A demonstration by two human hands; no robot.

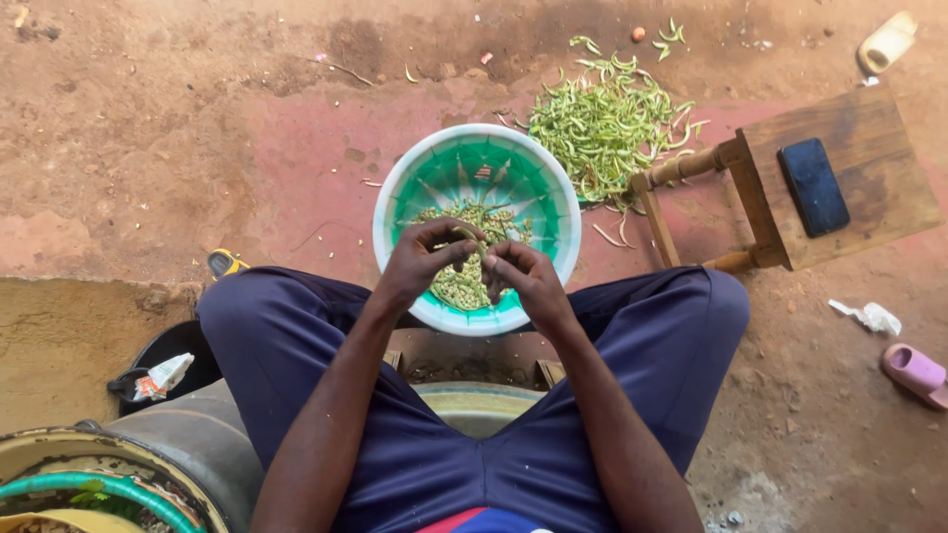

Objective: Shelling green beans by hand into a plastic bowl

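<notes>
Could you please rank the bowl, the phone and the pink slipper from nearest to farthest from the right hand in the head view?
From the right hand:
1. Bowl, directly beneath it.
2. Phone, on the wooden stool to the right.
3. Pink slipper, far right on the ground.

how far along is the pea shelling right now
Done: a layer of shelled peas covers part of the green and white bowl, and a pile of green pods, seemingly emptied, lies on the ground beyond it. In hand: the left hand and right hand together work one pod over the bowl. Left: no stock of unshelled pods is clearly visible, so the remainder cannot be judged.
</notes>
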